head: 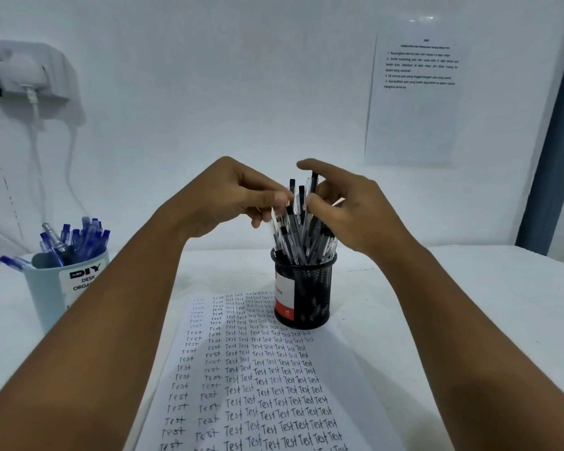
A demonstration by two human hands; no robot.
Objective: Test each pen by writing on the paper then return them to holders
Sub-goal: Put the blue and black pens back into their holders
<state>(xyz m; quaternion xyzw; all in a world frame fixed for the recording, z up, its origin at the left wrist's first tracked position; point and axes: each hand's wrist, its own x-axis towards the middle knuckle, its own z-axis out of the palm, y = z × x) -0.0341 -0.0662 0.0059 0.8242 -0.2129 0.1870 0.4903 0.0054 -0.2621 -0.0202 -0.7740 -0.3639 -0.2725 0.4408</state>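
Cool, even light, soft forearm shadows on the paper [267, 379], edges bowed by wide-angle distortion.

Black pens [302, 229] upright in mesh holder [303, 291].

White table [469, 304] against a white wall [209, 76]. Printed instruction sheet [415, 92] stuck on wall, upper right. Upper left: wall socket w/ white plug [26, 74], cables hanging down. Dark blue vertical post [551, 157] at far right edge.

Single head-worn view, looking forward and down, close over the table [469, 288], facing the wall [241, 92]
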